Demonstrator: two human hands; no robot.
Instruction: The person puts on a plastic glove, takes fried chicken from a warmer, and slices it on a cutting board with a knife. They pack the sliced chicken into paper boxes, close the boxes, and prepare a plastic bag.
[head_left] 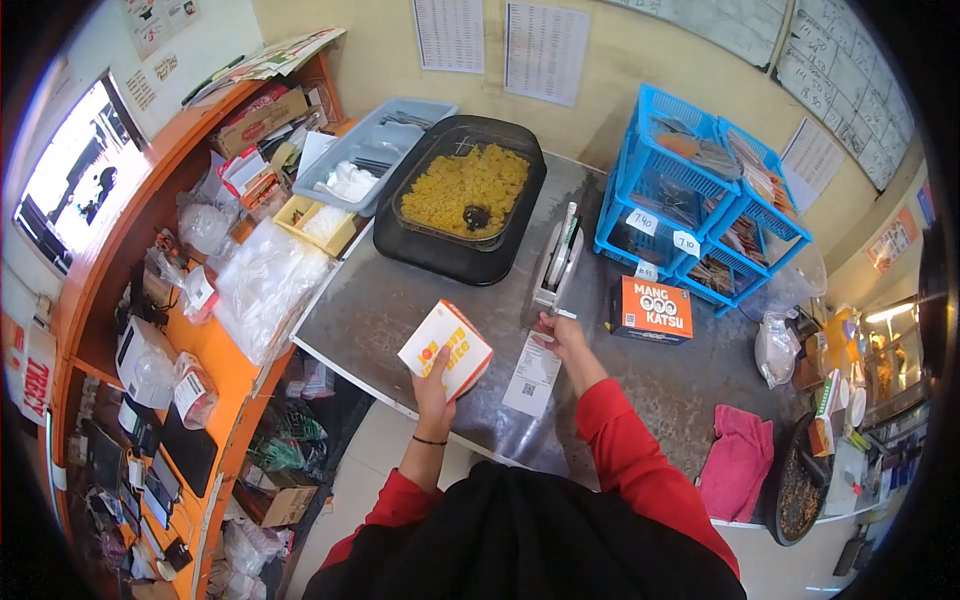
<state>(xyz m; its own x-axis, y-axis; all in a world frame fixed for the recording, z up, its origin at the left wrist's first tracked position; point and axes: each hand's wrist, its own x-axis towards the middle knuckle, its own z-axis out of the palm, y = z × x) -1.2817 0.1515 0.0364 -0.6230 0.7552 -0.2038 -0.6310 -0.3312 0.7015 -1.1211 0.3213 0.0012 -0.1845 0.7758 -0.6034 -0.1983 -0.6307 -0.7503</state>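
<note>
My left hand (pixel 433 390) is closed around the near side of a white food box (pixel 447 349) with orange edges and yellow and red lettering, tilted over the metal table. Opposite it, my right hand (pixel 565 337) pinches at the near end of a grey tape dispenser (pixel 546 295); what sits between these fingertips is too small to make out. Just below them a printed receipt (pixel 532 375) with a square code lies close to the fingers. To the right stands an orange and black box (pixel 652 309) marked "MANG KATSU".
A black tray (pixel 388 238) with a dish of yellow food (pixel 465 190) sits behind. Blue baskets (pixel 640 180) of packets are stacked at the back right. A pink cloth (pixel 737 465) lies at the right front. On the left is a cluttered orange shelf (pixel 232 400).
</note>
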